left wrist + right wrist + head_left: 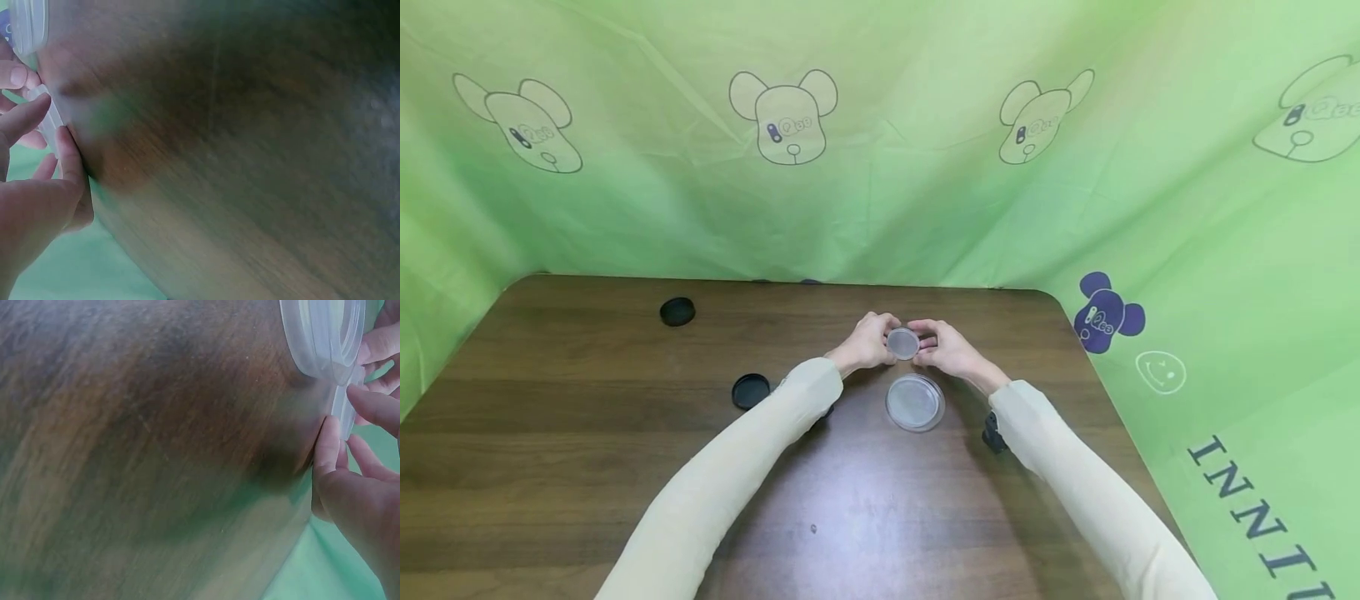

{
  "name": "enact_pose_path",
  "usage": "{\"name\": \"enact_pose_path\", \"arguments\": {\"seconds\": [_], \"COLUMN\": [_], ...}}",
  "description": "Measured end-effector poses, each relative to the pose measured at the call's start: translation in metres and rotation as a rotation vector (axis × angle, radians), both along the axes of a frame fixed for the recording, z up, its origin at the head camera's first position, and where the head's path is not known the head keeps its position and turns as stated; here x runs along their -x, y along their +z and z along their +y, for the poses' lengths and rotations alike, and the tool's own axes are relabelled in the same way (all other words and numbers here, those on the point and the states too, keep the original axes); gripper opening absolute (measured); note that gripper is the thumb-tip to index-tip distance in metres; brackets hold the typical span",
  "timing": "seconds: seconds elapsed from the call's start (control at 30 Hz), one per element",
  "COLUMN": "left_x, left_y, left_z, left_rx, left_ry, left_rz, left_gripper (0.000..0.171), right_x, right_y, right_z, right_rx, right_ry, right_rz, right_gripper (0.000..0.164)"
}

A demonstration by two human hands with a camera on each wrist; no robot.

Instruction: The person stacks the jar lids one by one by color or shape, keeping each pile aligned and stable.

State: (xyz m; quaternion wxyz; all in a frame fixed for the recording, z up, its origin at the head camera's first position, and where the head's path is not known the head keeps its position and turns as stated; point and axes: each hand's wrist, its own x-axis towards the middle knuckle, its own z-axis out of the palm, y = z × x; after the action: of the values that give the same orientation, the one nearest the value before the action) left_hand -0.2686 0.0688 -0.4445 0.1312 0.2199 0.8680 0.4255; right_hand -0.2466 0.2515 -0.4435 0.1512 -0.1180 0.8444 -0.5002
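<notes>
Currently, just beyond the larger container, the small clear container is being pinched, though contact is partly hidden, by left hand and right hand; light, stiff, slippery plastic is presumably being handled, best gripped by its rim.

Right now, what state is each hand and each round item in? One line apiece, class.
Left hand: curled, fingers on small disc
Right hand: curled, fingers on small disc
Small disc: between both hands
Large disc: flat, untouched
Near black disc: flat, untouched
Far black disc: flat, untouched
</notes>
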Motion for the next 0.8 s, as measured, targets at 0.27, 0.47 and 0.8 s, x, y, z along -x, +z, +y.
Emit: {"name": "enact_pose_path", "arguments": {"seconds": [0.27,0.47,0.8], "left_x": [0.0003,-0.0010,-0.0017], "left_y": [-0.0015,-0.0035,-0.0045], "left_z": [0.0030,0.0075,0.0084], "left_rx": [0.042,0.067,0.081], "left_ry": [0.013,0.029,0.038], "left_rz": [0.043,0.063,0.089], "left_gripper": [0.057,0.054,0.050], "right_x": [0.0018,0.0010,0.0002], "right_y": [-0.0005,-0.0028,-0.0018], "right_z": [-0.0028,-0.0047,-0.0085], "right_rx": [-0.070,-0.135,-0.167], "right_ry": [-0.022,-0.057,-0.077], "right_rz": [0.022,0.056,0.065], "right_gripper": [0.058,0.057,0.055]}}
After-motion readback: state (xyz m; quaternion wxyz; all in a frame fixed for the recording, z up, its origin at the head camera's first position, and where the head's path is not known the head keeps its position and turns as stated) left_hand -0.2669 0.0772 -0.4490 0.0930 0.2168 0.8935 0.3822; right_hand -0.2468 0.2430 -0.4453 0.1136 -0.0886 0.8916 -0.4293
